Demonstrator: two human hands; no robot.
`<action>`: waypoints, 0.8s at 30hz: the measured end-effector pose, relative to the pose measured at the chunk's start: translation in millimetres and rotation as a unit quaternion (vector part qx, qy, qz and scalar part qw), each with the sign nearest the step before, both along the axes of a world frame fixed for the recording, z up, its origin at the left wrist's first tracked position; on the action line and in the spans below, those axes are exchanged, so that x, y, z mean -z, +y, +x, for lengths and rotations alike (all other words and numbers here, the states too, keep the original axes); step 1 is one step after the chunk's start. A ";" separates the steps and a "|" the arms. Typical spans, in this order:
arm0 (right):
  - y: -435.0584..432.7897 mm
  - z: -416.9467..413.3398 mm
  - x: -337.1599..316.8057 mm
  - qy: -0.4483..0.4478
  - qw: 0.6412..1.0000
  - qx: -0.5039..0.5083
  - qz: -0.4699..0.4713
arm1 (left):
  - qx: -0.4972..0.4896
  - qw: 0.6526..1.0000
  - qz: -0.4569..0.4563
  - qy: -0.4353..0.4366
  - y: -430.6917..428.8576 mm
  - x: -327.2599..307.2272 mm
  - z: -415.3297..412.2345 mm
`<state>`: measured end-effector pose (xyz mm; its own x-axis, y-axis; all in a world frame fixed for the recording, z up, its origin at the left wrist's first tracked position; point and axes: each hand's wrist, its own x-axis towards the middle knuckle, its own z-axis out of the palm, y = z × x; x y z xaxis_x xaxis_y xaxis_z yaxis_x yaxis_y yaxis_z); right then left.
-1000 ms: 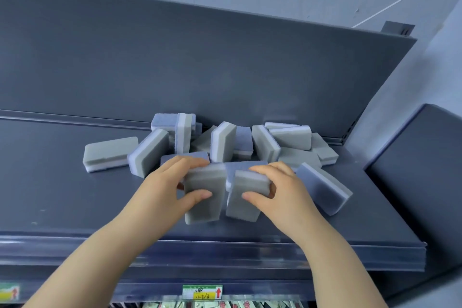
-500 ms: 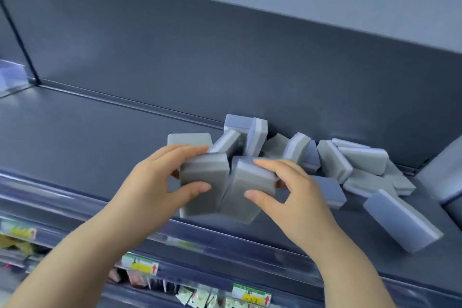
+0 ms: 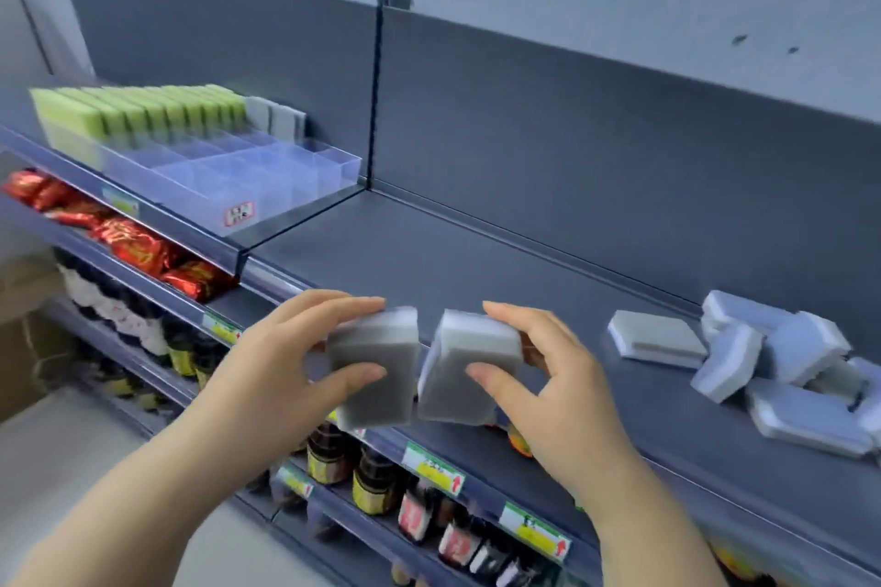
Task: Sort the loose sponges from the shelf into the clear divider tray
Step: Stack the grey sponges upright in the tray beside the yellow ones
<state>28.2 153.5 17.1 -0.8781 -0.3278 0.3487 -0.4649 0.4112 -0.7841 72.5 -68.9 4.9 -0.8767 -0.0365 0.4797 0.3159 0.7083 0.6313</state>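
While the left hand clamps thumb and fingers on one grey sponge and the right hand on a second sponge, over the shelf front edge, it seems best to carry both level to the clear divider tray at far left and slot them upright.

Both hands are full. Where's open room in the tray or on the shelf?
Free: the clear divider tray has front compartments that look empty, between the green sponges and its labelled front wall; also the bare shelf between tray and loose pile. Crowded: the tray's back row, green then grey sponges, and the pile at far right.
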 end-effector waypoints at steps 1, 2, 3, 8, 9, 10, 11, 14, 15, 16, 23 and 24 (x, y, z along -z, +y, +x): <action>-19.9 -0.1 0.5 0.000 1.000 -0.012 0.001 | -0.009 1.000 0.001 0.001 -18.0 0.0 4.4; -38.7 -0.9 0.7 0.001 1.000 -0.025 0.005 | -0.016 1.000 0.003 0.001 -34.7 -0.1 8.2; -56.7 -2.1 0.0 0.001 0.999 -0.037 0.010 | -0.024 1.000 0.001 0.001 -50.3 -1.2 11.4; -128.9 -20.0 -14.5 0.006 0.996 -0.087 0.019 | -0.061 0.998 -0.022 -0.003 -117.8 -11.9 9.3; -140.8 -26.3 -19.1 0.008 0.995 -0.094 0.016 | -0.066 0.998 -0.023 -0.002 -129.3 -16.1 5.0; -152.3 -33.5 -23.6 0.009 0.995 -0.101 0.013 | -0.072 0.997 -0.027 0.002 -140.4 -20.1 0.1; -163.4 -41.5 -27.5 0.011 0.994 -0.107 0.012 | -0.077 0.996 -0.033 0.006 -150.5 -24.1 -5.5; -195.9 -69.9 -36.0 0.027 0.992 -0.123 0.021 | -0.086 0.995 -0.058 0.012 -179.7 -33.0 -27.2; -206.0 -80.6 -38.6 0.033 0.991 -0.126 0.025 | -0.086 0.994 -0.068 0.014 -189.3 -36.4 -37.0; -215.5 -92.2 -41.5 0.041 0.991 -0.127 0.027 | -0.085 0.993 -0.078 0.015 -199.3 -40.5 -48.8; -267.5 -196.8 -71.6 0.077 0.992 -0.094 0.020 | -0.065 0.989 -0.133 0.018 -267.3 -83.9 -164.7; -275.1 -213.7 -77.3 0.076 0.993 -0.085 0.019 | -0.061 0.987 -0.145 0.019 -277.0 -89.0 -182.4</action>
